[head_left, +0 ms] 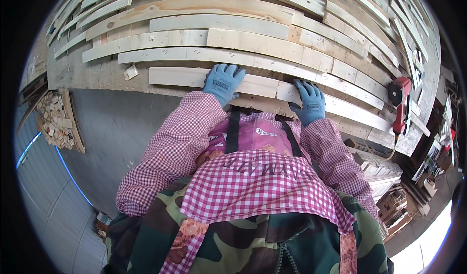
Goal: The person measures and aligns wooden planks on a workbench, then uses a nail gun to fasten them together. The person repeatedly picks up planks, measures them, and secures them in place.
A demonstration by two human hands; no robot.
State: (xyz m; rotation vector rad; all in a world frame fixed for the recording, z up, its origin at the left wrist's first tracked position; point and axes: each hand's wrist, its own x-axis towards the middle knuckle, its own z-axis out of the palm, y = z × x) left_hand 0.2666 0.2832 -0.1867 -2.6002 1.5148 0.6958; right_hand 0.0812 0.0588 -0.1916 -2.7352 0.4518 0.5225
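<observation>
Both hands wear blue gloves and rest at the near edge of a wooden bench. My left hand [224, 83] has its fingers curled over a pale wooden slat [177, 76], the one closest to me. My right hand [310, 102] grips over a second slat [350, 112], which meets the first end to end in one line between my hands. The thumbs and the undersides of the slats are mostly hidden. Just beyond lies a long slat [194, 54] with small dark marks along it.
Several more rows of slats [209, 6] cover the bench [68, 74]. A red nail gun [400, 101] with a hose [389, 153] lies at the right end. A small wood offcut [131, 72] sits at left. On the floor are a pile of offcuts [54, 120] and stacked wood [379, 169].
</observation>
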